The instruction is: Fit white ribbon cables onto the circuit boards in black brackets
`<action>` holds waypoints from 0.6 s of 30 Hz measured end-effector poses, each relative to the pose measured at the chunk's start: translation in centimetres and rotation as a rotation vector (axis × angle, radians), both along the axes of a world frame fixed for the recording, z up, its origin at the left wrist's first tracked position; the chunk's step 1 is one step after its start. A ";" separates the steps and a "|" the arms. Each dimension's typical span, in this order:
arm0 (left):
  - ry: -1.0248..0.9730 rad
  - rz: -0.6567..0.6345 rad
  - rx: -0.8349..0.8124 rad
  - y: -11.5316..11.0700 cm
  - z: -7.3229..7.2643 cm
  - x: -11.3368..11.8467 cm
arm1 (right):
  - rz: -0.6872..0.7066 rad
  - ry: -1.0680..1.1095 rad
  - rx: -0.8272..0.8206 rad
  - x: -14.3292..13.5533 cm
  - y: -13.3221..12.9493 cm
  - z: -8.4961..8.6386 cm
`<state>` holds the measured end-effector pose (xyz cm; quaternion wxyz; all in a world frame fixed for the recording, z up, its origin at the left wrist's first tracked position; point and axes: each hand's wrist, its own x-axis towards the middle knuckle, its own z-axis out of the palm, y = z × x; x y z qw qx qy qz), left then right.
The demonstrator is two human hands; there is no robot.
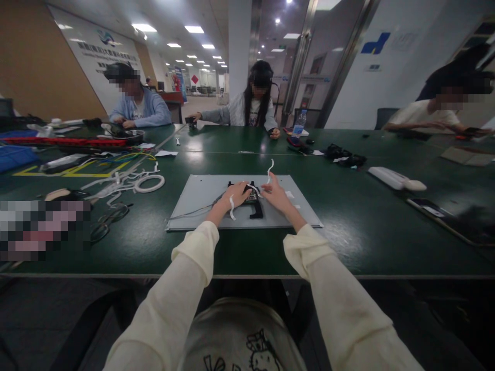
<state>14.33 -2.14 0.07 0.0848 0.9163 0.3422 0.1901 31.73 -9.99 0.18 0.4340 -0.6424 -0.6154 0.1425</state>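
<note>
On a light grey board (189, 203) lies a black frame (257, 210) with a circuit board visible inside. My left hand (234, 197) is bent over its left part, fingers curled onto it and hiding much of it. From my left wrist hangs a short white strip (232, 207). My right hand (276, 194) is just right of the frame, thumb and fingers drawn together near a thin white strip between the two hands. Another curly white strip (270, 170) stands up at its index finger. Thin grey cables (195, 211) run left from the frame.
Left on the green table (348, 206) are white cable coils (149, 184) and glasses (110, 221). A white device (394, 179) and a dark phone-like slab (444, 219) lie right. A water bottle (298, 125) stands at the back. Several people sit around the table.
</note>
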 end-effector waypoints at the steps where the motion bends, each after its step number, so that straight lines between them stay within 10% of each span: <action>1: -0.002 0.003 0.000 0.0 0.0 0.0 | 0.025 -0.002 0.006 -0.2 0.0 0.0; 18: 0.017 0.020 0.018 -0.3 0.2 0.1 | -0.022 -0.224 -0.022 -1.4 -1.1 1.0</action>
